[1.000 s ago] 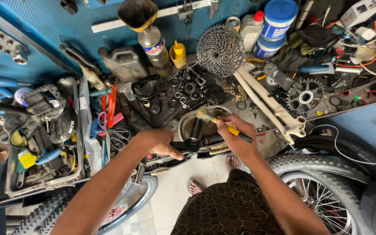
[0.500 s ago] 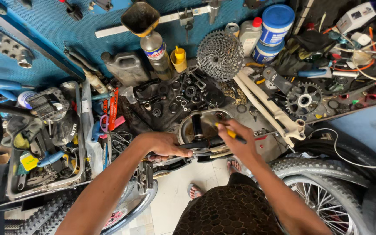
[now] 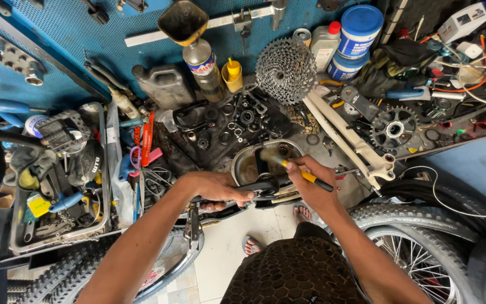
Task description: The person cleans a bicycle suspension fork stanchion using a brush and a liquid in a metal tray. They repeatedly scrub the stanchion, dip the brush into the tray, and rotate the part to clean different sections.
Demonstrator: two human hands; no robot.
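We are mid-cleaning: our left hand [image 3: 216,188] is closed around a black crank arm [image 3: 260,184], steadying it across the near rim of a metal basin [image 3: 242,163], while our right hand [image 3: 309,186] pinches a yellow-handled brush [image 3: 288,165] whose bristles sit over the part inside the basin. We judge the scrubbing as underway, not finished. The next stroke likely calls for a short, controlled sweep along the crank while the left grip keeps it from rolling.

Room is tight. Just beyond the basin lies a spread of small black bearings and spacers [image 3: 232,121]; a white frame piece [image 3: 347,138] runs close on the right, a chainring [image 3: 394,128] beyond it. The counter ends just at the basin's near edge, with a knobby tyre [image 3: 423,222] below to the right, so the free room is mostly toward us.
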